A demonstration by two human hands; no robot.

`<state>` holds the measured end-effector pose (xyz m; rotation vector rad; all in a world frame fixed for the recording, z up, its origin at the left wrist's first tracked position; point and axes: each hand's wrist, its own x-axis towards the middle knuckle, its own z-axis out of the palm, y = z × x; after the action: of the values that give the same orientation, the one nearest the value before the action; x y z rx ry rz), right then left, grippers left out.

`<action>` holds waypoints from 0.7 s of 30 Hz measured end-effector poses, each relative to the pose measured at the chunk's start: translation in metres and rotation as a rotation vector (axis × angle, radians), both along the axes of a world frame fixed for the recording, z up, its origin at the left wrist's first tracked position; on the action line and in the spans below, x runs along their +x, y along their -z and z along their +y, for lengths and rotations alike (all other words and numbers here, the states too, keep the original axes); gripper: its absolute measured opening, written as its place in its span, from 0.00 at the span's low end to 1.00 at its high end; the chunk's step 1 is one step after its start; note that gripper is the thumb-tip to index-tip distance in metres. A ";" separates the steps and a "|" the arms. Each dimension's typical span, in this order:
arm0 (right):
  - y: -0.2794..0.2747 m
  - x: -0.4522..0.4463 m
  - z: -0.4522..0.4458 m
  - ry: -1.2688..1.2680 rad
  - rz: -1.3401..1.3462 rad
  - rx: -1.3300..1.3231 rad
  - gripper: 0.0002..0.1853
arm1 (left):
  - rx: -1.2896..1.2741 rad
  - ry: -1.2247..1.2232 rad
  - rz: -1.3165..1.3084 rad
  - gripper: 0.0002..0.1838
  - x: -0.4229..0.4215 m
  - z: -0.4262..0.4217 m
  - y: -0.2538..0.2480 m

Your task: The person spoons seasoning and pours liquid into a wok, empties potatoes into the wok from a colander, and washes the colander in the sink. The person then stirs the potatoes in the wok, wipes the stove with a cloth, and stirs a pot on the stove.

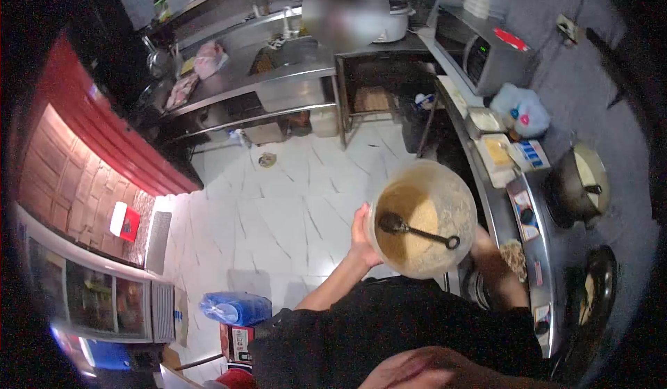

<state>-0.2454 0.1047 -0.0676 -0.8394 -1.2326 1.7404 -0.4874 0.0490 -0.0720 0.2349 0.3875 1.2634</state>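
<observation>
A translucent plastic tub (455, 201) is held up in front of my body. A tan, powdery or grainy mass (420, 225) lies in it, and a black ladle-like spoon (427, 237) rests across the inside. My left hand (363, 236) is closed on the tub's left side, its thumb along the outer wall. At the opposite side, my right hand (486, 250) grips the tub low on the right; most of its fingers are hidden behind the wall.
Along the right runs a steel counter with a food tray (497, 152), a microwave (479, 59) and burner knobs. Two woks (587, 180) stand beyond it. A steel sink counter (292, 86) crosses the back. On the floor lies a blue wrapped pack (243, 309), near a glass-front fridge (97, 292).
</observation>
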 end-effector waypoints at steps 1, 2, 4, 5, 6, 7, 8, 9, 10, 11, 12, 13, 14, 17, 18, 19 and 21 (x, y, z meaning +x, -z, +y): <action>-0.003 -0.005 -0.001 0.003 -0.002 -0.023 0.36 | 0.027 -0.017 -0.021 0.35 0.001 -0.012 -0.001; -0.008 -0.027 0.016 0.011 -0.017 -0.055 0.35 | 0.045 -0.031 -0.053 0.35 -0.011 -0.009 0.000; -0.026 -0.080 0.055 0.027 -0.046 -0.115 0.33 | 0.017 -0.124 -0.107 0.36 -0.040 0.004 0.005; -0.033 -0.100 0.073 0.039 -0.060 -0.147 0.32 | -0.031 -0.166 -0.224 0.36 -0.052 0.011 0.008; -0.039 -0.115 0.090 0.053 -0.072 -0.176 0.31 | -0.075 -0.203 -0.342 0.36 -0.065 0.019 0.011; -0.053 -0.120 0.102 0.059 -0.151 -0.073 0.30 | 0.062 -0.176 -0.294 0.39 -0.080 0.027 0.013; -0.067 -0.122 0.114 0.065 -0.226 0.034 0.29 | 0.050 -0.187 -0.281 0.40 -0.093 0.037 0.014; -0.068 -0.128 0.128 -0.003 -0.299 0.284 0.33 | 0.037 -0.196 -0.270 0.42 -0.107 0.047 0.014; -0.076 -0.143 0.135 -0.041 -0.358 0.576 0.34 | 0.024 -0.204 -0.258 0.43 -0.120 0.061 0.017; -0.088 -0.166 0.137 -0.075 -0.410 0.867 0.36 | -0.002 -0.237 -0.227 0.45 -0.132 0.079 0.023; -0.096 -0.185 0.145 -0.106 -0.456 1.160 0.37 | 0.005 -0.251 -0.214 0.44 -0.142 0.096 0.024; -0.101 -0.201 0.161 -0.103 -0.518 1.247 0.38 | 0.011 -0.264 -0.200 0.44 -0.152 0.114 0.023; -0.105 -0.216 0.180 -0.100 -0.581 1.332 0.38 | 0.014 -0.278 -0.187 0.43 -0.163 0.133 0.024; -0.109 -0.256 0.260 -0.182 -0.633 1.481 0.37 | 0.045 -0.328 -0.121 0.42 -0.196 0.202 0.031; -0.111 -0.269 0.286 -0.233 -0.631 1.497 0.37 | 0.006 -0.304 -0.132 0.42 -0.208 0.224 0.027; -0.118 -0.282 0.306 -0.288 -0.597 1.488 0.34 | -0.041 -0.281 -0.148 0.42 -0.220 0.244 0.023; -0.127 -0.309 0.346 -0.311 -0.611 1.557 0.32 | -0.034 -0.231 -0.129 0.43 -0.247 0.286 0.012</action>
<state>-0.5541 0.4502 0.0595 -0.1505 -2.5723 0.2306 -0.7349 0.3350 -0.0845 0.0800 0.3315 1.4897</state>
